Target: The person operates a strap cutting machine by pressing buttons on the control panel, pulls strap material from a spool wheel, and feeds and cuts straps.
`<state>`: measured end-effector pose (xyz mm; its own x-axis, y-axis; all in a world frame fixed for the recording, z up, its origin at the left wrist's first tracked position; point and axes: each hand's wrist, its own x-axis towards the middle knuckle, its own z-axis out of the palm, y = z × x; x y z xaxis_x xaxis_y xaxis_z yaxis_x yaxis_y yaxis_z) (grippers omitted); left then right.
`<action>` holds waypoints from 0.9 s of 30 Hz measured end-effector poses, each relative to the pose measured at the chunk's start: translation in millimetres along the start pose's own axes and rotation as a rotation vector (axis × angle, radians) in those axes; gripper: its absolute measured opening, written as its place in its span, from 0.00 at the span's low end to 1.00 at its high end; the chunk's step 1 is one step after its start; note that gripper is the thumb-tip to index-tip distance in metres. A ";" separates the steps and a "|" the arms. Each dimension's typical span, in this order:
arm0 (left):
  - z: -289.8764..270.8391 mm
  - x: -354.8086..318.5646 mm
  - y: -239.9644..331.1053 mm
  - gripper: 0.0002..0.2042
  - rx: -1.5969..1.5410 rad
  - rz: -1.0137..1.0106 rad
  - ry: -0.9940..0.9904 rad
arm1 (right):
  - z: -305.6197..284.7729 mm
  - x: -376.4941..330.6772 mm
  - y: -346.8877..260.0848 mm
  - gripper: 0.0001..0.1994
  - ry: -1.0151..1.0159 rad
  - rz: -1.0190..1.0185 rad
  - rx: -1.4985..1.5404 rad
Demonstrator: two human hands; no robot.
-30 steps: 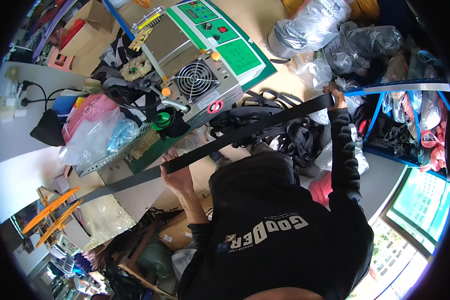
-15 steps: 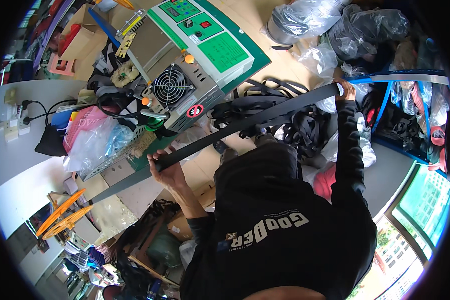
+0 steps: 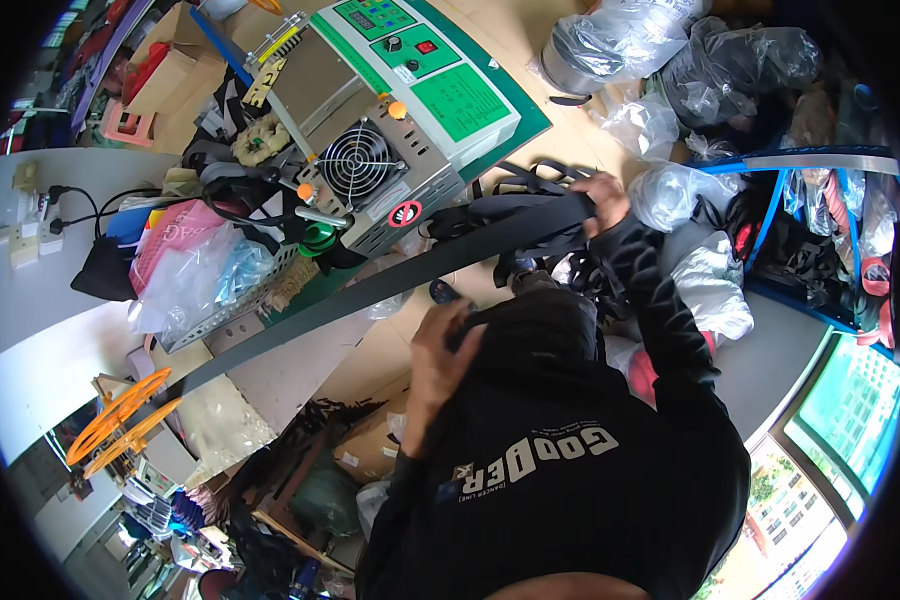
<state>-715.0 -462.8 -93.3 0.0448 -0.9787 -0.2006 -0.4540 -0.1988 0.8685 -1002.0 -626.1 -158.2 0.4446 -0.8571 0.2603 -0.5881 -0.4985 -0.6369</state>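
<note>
Right grip (image 3: pixel 606 204) is closed on the free end of the wide black strap (image 3: pixel 400 278), beside a heap of black webbing (image 3: pixel 540 180). Strap spans taut from there to the orange reel (image 3: pixel 128 408), passing in front of the green-edged tabletop (image 3: pixel 520 132). Left grip (image 3: pixel 438 362) is loosely parted, apart from the strap; nothing seen in it. Step, judged: paying out strap. Next move likely calls for left-hand support mid-span.

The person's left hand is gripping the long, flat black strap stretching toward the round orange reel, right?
Not the left hand: the head view shows the right hand gripping the long, flat black strap stretching toward the round orange reel.
</note>
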 end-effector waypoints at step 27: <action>-96.3 -19.8 -24.8 0.33 0.854 -0.032 0.090 | -116.4 -58.2 94.9 0.17 0.284 -0.078 -0.546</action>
<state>-619.0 -443.5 -67.2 0.1228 -0.9808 -0.1513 -0.9639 -0.1542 0.2172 -1162.4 -638.8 -149.4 0.3467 -0.7794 0.5219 -0.8554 -0.4910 -0.1649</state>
